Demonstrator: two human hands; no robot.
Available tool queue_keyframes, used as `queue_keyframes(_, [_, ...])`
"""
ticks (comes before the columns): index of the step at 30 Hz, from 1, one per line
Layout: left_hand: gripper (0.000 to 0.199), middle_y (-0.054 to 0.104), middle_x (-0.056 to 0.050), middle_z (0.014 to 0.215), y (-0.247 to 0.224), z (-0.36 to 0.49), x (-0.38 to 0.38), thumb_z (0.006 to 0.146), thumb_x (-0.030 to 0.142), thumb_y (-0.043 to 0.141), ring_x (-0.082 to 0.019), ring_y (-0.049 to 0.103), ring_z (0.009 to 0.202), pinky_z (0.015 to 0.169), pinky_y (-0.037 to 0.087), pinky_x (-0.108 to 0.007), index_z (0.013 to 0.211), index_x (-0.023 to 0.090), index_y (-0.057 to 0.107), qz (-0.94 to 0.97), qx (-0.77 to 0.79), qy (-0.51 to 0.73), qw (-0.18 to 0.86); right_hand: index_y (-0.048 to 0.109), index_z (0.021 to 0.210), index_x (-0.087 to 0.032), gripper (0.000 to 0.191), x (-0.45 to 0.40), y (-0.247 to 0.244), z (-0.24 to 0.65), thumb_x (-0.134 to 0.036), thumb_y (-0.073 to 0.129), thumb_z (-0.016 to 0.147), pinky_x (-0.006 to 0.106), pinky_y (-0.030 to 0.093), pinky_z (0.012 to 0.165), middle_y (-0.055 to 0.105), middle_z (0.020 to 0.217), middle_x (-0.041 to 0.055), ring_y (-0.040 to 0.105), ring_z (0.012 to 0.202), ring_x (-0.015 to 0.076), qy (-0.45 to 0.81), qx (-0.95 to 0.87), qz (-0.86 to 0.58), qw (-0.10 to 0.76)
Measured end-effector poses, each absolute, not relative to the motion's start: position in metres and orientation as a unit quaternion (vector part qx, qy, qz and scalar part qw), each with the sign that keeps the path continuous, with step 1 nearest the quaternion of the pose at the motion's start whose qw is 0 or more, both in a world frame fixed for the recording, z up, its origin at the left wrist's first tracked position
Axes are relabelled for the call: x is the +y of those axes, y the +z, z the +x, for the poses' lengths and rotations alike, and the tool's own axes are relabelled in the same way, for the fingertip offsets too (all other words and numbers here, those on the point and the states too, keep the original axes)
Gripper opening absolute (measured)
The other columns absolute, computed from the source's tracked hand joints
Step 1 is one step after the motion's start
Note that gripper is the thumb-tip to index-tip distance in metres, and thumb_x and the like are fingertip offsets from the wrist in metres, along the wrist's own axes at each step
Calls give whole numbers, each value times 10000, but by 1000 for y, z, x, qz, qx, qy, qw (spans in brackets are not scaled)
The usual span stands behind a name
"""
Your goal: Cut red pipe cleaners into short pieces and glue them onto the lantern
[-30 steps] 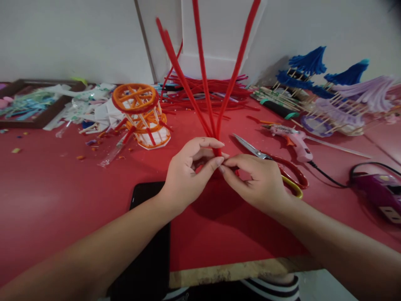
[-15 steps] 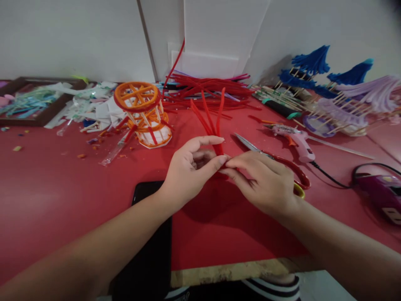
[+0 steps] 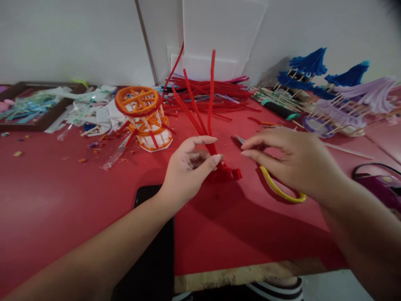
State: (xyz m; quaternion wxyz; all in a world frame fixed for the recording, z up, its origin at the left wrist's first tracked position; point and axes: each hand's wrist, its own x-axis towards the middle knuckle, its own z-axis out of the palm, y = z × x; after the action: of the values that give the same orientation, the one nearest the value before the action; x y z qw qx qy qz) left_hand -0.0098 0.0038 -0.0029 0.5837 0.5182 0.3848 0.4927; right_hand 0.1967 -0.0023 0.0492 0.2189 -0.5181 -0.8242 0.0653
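In my left hand (image 3: 196,165) I hold a bundle of red pipe cleaners (image 3: 211,100) between thumb and fingers. Three long stems fan upward from it, while folded red ends show below my thumb. My right hand (image 3: 278,156) is over the scissors (image 3: 282,194), apart from the bundle, with thumb and index finger stretched out and a small gap between them. Nothing shows between those fingertips. Below the hand a yellow handle loop is visible, and a blade tip pokes out to its left; the rest of the scissors is hidden.
An orange and red pipe-cleaner frame (image 3: 139,100) stands at left, beside plastic scraps. Red pipe cleaners (image 3: 203,90) lie at the back. A black phone (image 3: 153,251) is near the front edge. Blue (image 3: 308,62) and lilac (image 3: 365,92) roofed models stand at right. A green-black tool (image 3: 280,109) lies there.
My right hand has let go of the red bundle and moved right, over the scissors. The bundle's stems now reach higher and lean more to the left; my left hand stays around it.
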Motion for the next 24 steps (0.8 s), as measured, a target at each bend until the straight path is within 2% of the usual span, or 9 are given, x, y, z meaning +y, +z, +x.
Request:
queue_keyframes(3, [309, 603, 60, 625, -4, -11, 4, 802, 254, 730, -84, 622, 599, 590, 495, -183, 1070, 194, 591, 527, 394, 483, 577, 665, 881, -220, 201, 1, 54, 224, -302, 484, 912, 348, 449, 677, 727, 903, 74, 658, 755, 233, 24, -777, -628, 18])
queue_keyframes(5, [281, 600, 56, 628, -4, -12, 4, 814, 235, 715, -81, 608, 585, 574, 489, -181, 1067, 190, 601, 560, 400, 472, 551, 634, 789, -212, 249, 0, 49, 242, -376, 483, 900, 364, 446, 629, 706, 822, 98, 651, 716, 263, 62, -735, -660, -140])
queue_keyframes(6, [266, 601, 52, 640, -4, -12, 3, 817, 217, 708, -78, 606, 591, 579, 490, -177, 1063, 188, 611, 576, 399, 471, 535, 624, 778, -211, 240, -1, 46, 249, -366, 482, 893, 371, 456, 650, 702, 828, 105, 656, 736, 268, 82, -727, -657, -182])
queue_keyframes(8, [255, 625, 35, 691, -5, -12, 1, 826, 186, 689, -89, 639, 662, 632, 513, -182, 1073, 190, 629, 597, 384, 472, 523, 609, 789, -206, 165, -5, 36, 258, -280, 481, 864, 373, 480, 734, 707, 902, 115, 673, 816, 263, 117, -731, -638, -211])
queue_keyframes(11, [269, 673, 5, 769, -5, -11, -1, 828, 166, 676, -107, 672, 727, 673, 544, -192, 1096, 187, 649, 612, 358, 471, 525, 574, 820, -193, 82, -11, 22, 261, -228, 512, 780, 371, 485, 792, 699, 961, 133, 676, 868, 267, 106, -735, -640, -195])
queue_keyframes(15, [315, 704, -37, 911, -4, -11, -1, 806, 153, 689, -88, 662, 674, 598, 550, -166, 1119, 180, 686, 629, 353, 462, 516, 546, 839, -214, 179, -14, 11, 265, -375, 512, 769, 364, 467, 663, 685, 845, 104, 653, 737, 265, 52, -718, -682, -130])
queue_keyframes(19, [356, 671, -49, 972, -2, -12, -2, 795, 133, 683, -69, 641, 633, 541, 533, -152, 1145, 194, 705, 657, 356, 452, 487, 570, 804, -246, 289, -19, 21, 281, -535, 562, 791, 331, 420, 566, 646, 687, 41, 588, 585, 208, 101, -728, -676, -47])
queue_keyframes(22, [369, 663, -46, 957, -1, -12, -2, 807, 151, 674, -87, 660, 662, 582, 551, -170, 1172, 204, 696, 665, 353, 435, 494, 633, 898, -279, 457, -32, 35, 294, -717, 533, 812, 327, 474, 628, 702, 832, 76, 647, 703, 208, 201, -747, -634, 3])
queue_keyframes(24, [374, 657, -53, 999, -2, -12, -2, 815, 170, 672, -96, 676, 695, 603, 561, -178, 1187, 209, 684, 658, 352, 430, 508, 663, 937, -322, 599, -44, 40, 298, -832, 383, 793, 344, 502, 690, 721, 969, 103, 683, 851, 234, 207, -748, -627, 67])
